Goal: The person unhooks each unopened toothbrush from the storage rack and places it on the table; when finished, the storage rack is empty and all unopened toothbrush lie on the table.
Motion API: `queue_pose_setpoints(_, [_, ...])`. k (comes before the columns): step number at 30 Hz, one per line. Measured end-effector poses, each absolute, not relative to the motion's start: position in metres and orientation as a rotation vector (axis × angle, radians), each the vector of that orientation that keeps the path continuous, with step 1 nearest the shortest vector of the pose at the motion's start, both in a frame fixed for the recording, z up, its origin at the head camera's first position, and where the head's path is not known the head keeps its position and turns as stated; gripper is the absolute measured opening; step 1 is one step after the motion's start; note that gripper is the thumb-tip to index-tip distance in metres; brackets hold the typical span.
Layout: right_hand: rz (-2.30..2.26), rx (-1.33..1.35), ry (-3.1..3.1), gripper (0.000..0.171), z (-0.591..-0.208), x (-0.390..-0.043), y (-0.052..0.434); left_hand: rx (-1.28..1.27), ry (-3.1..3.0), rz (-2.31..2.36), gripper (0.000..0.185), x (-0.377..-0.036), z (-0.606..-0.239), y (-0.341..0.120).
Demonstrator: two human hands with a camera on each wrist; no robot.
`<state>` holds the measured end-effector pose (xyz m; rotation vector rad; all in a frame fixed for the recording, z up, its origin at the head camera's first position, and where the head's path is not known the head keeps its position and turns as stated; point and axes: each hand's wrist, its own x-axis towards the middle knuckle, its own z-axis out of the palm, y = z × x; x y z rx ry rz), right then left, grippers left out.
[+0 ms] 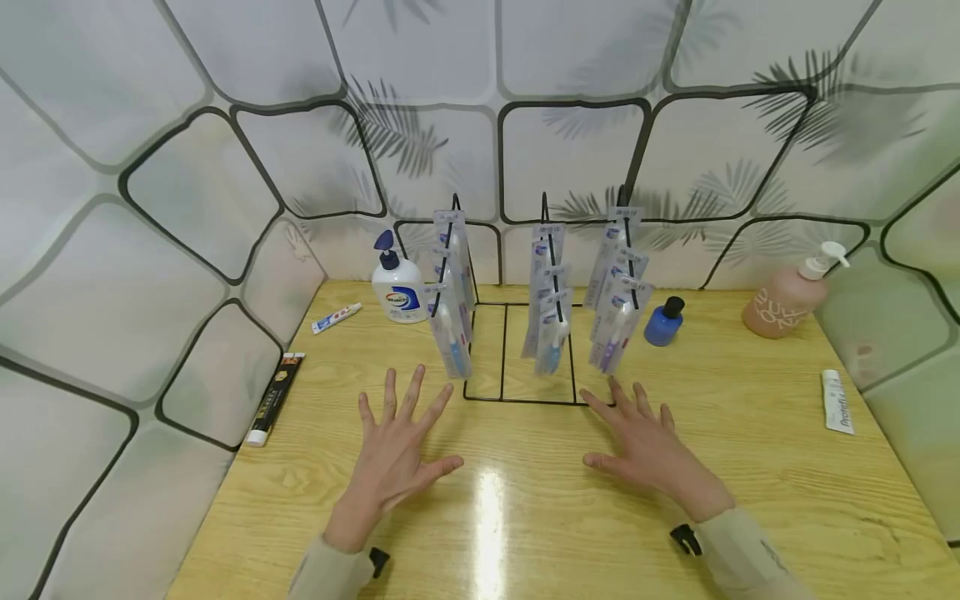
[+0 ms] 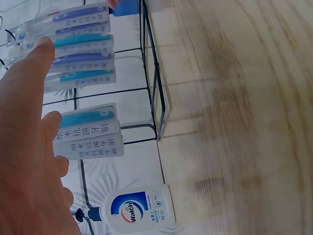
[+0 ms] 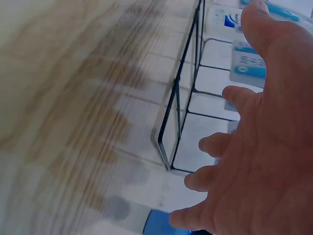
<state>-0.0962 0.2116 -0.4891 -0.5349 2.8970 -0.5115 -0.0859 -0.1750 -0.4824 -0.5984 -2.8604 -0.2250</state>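
Black tube: left of left hand | Left hand: fingers spread wide | Wire rack with packaged toothbrushes: ahead of left hand, to its right | Right hand: fingers spread wide, near rack | Blue bottle: beyond right hand

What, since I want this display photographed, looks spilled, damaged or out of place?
Nothing stands out: the packs hang from the rack, the bottles stand upright, and no spill shows. The bright streak on the table looks like glare.
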Motion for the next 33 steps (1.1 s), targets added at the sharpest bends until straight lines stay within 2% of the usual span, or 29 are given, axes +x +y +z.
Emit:
queue_pose_setpoints(7, [-0.479, -0.527, 2.830, 0.085, -0.497, -0.113, 0.198, -0.608, -2.842, -0.236, 0.098, -0.089, -0.484, -0.173])
queue_pose_setpoints(17, [-0.461, -0.507, 2.718, 0.085, -0.501, -0.120, 0.198, -0.559, -2.749, -0.432, 0.104, -0.099, -0.481, -0.174])
queue_pose_setpoints(19, [-0.460, -0.515, 2.715, 0.085, -0.502, -0.120, 0.199, -0.525, -2.651, -0.551, 0.095, -0.105, -0.480, -0.176])
queue_pose_setpoints(25, [-0.432, -0.539, 2.721, 0.088, -0.506, -0.122, 0.200, -0.509, -2.310, -1.046, 0.035, -0.131, -0.471, -0.174])
queue_pose_setpoints(33, [-0.430, -0.546, 2.711, 0.089, -0.507, -0.125, 0.198, -0.541, -2.057, -1.576, 0.014, -0.157, -0.458, -0.157])
